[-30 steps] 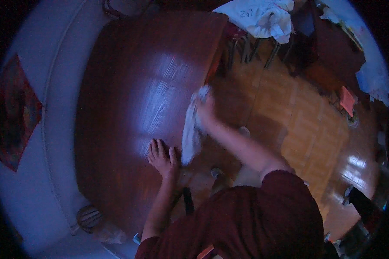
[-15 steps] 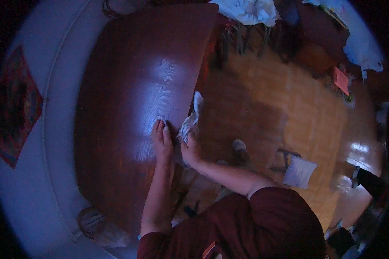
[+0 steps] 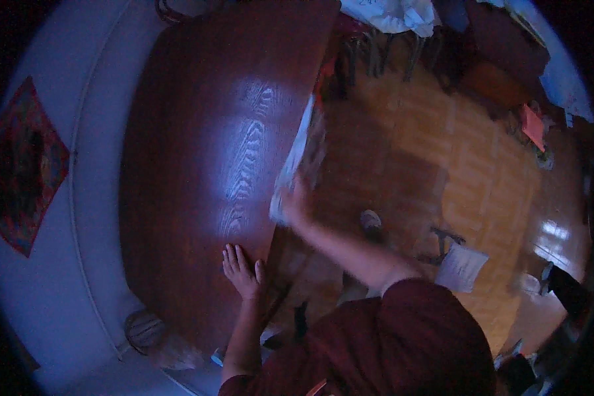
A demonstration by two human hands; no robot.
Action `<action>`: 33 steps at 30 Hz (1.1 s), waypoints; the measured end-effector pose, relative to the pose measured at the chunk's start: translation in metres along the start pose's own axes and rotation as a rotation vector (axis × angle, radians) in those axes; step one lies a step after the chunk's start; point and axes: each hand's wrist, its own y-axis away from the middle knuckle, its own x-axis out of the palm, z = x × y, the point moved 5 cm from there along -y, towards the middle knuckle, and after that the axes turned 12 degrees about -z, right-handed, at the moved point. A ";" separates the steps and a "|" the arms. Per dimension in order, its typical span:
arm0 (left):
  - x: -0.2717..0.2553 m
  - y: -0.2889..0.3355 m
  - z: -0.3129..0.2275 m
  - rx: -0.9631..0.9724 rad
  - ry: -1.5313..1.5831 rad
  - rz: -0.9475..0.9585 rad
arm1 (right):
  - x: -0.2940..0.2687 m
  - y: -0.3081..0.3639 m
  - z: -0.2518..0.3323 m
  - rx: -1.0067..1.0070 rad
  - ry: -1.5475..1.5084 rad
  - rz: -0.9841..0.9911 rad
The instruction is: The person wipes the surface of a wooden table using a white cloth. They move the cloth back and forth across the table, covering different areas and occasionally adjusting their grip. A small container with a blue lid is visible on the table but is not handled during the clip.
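Observation:
A big dark wooden table (image 3: 198, 145) fills the left and middle of the view, with a glossy patch of light on its top. My left hand (image 3: 241, 270) lies flat on the tabletop near its front right edge, fingers spread. My right hand (image 3: 297, 203) grips a pale cloth (image 3: 298, 155) and presses it against the table's right edge; the hand and cloth are blurred with motion. The cloth stretches along the edge above my hand.
A parquet floor (image 3: 442, 165) lies right of the table. Chairs with pale fabric (image 3: 389, 13) stand at the top. A white sheet (image 3: 461, 265), a red item (image 3: 532, 125) and a round woven object (image 3: 144, 329) lie about. A dark hanging (image 3: 23, 165) marks the left wall.
My left hand has slid back toward me along the tabletop. My right hand has moved the cloth up along the table's right edge from near my left hand.

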 end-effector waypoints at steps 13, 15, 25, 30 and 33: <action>-0.001 -0.012 -0.006 -0.005 0.007 0.024 | -0.013 -0.249 0.048 -0.100 0.282 -0.042; -0.001 -0.015 -0.008 -0.011 0.020 0.032 | -0.013 -0.239 0.053 -0.091 0.320 -0.071; 0.002 -0.010 -0.003 -0.004 0.012 0.042 | -0.011 0.076 -0.018 0.073 -0.026 0.435; -0.005 -0.014 -0.008 -0.017 0.031 0.042 | 0.007 -0.135 0.007 -0.212 0.207 -0.163; -0.008 -0.021 -0.014 -0.017 0.046 0.048 | -0.016 -0.242 0.053 -0.128 0.193 -0.014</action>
